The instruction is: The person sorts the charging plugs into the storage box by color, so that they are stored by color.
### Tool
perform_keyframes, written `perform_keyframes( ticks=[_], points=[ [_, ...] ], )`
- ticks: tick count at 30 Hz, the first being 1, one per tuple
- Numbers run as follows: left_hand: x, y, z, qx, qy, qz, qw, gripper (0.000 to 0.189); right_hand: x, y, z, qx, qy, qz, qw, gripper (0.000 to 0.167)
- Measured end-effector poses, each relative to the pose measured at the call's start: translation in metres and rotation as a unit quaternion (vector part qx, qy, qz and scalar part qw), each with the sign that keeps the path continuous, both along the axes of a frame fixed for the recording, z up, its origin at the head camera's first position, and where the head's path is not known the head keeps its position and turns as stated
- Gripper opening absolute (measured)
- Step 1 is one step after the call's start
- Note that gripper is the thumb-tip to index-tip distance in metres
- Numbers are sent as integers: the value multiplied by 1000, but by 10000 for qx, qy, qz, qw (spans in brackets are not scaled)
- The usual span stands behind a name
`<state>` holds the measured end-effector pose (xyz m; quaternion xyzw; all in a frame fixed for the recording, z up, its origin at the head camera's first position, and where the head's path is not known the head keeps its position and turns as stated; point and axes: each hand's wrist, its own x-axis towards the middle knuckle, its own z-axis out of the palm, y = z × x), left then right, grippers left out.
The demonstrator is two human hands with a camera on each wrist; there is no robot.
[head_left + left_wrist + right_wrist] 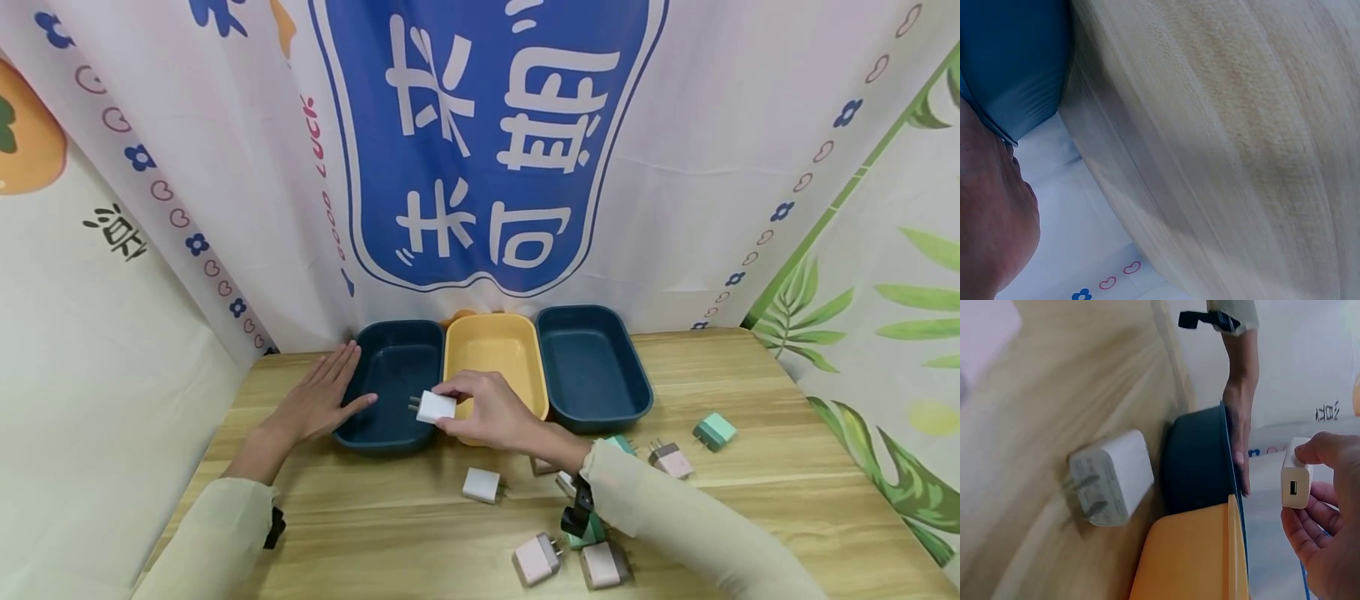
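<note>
My right hand (491,412) pinches a white USB charger plug (436,407) between thumb and fingers, its prongs pointing left. The charger is above the right edge of the left dark blue bin (397,437); its USB port faces the camera in the right wrist view. With fingers straight, my left hand (318,396) rests on that bin's left rim, thumb reaching over the inside. In the left wrist view, part of the left hand (997,206) shows against the blue bin (1016,62). Another white charger plug (482,485) lies on the table below the bins.
A yellow bin (498,327) stands between the left bin and a second dark blue bin (592,383). Pink-and-grey chargers (537,559) and green ones (715,431) lie scattered on the wooden table (360,533), some partly hidden by the right forearm. A printed curtain (675,208) hangs behind.
</note>
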<state>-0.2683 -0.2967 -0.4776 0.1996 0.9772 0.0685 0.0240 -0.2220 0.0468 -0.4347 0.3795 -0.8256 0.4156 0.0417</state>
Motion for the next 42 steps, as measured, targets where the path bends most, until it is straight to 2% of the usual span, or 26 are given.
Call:
perform_keyframes(
  ticks=[13, 23, 34, 42],
  points=[
    [1, 1, 2, 47, -4, -13, 10000, 99, -34, -13, -8, -514, -669, -334, 9959, 36],
    [0, 1, 2, 29, -46, 14, 10000, 99, -55, -26, -10, -997, -1398, -801, 9819, 36],
    [0, 2, 3, 46, -68, 15, 10000, 100, -75, -37, -11, -1044, -1519, -1096, 9767, 37],
    [1, 1, 2, 18, -18, 10, 10000, 100, -87, -44, -21, -1150, -1584, -1108, 9744, 37]
  ],
)
